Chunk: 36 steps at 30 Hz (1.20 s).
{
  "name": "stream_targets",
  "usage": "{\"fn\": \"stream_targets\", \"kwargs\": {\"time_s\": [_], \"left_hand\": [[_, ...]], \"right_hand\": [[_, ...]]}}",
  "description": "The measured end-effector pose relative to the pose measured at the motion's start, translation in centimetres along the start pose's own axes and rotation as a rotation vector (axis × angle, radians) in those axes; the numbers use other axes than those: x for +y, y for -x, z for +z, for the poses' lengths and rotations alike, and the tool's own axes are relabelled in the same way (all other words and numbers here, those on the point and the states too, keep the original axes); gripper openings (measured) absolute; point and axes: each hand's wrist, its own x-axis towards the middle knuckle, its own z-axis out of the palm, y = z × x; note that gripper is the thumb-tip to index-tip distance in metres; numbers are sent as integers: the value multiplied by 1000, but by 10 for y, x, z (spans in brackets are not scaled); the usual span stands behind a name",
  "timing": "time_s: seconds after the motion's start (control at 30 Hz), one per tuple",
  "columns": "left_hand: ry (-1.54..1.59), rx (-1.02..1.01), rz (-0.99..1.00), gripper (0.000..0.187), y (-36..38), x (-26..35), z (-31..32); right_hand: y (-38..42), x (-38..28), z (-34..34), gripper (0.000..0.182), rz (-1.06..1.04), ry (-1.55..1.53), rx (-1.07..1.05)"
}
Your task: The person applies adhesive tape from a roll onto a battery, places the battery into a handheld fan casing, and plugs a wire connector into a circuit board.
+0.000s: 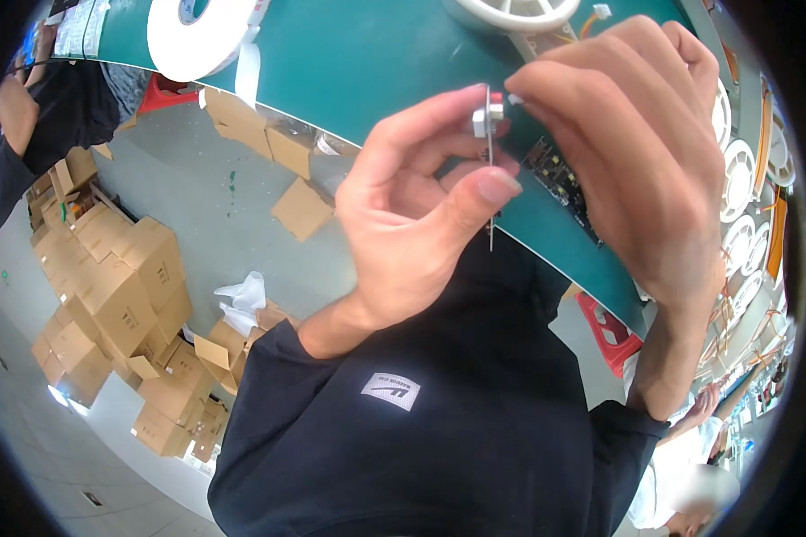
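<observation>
My left hand (403, 206) is closed on a thin circuit board (491, 210), held upright and seen almost edge-on between thumb and fingers. Silver and red connector parts (496, 106) stick out near the board's upper end. Close to them, my right hand (636, 143) is closed, with a small white piece (514, 98) at its fingertips; its exact kind is too small to tell. Below and behind the right hand, a second, dark circuit board (555, 183) lies on the green table (358, 63), partly covered by that hand.
A white tape roll (197, 36) lies at the table's far left, a white reel (519, 11) at the far edge. A short cable with a white plug (600, 12) is beside it. Cardboard boxes (125, 277) are stacked left on the floor. Another person's arm (16, 116) appears far left.
</observation>
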Motion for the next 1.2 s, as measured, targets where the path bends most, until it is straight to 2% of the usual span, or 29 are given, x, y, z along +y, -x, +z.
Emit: {"fn": "stream_targets", "kwargs": {"time_s": [0.23,0.5,0.63,0.8,1.0,1.2], "left_hand": [[-37,0,47,55,0,-3,1],[-223,-31,214,54,-2,-8,-3],[-211,-19,213,53,0,-7,-1],[-118,-99,192,51,-2,-3,-3],[-315,-113,242,48,-6,2,-7],[-233,-90,183,48,-6,3,-4]], "right_hand": [[1,1,0,23,-6,-2,8],[0,1,-2,21,18,3,-2],[0,-1,-1,22,40,-2,12],[1,2,0,22,30,-18,7],[0,1,0,22,28,-12,12],[2,2,-2,22,35,-13,21]]}}
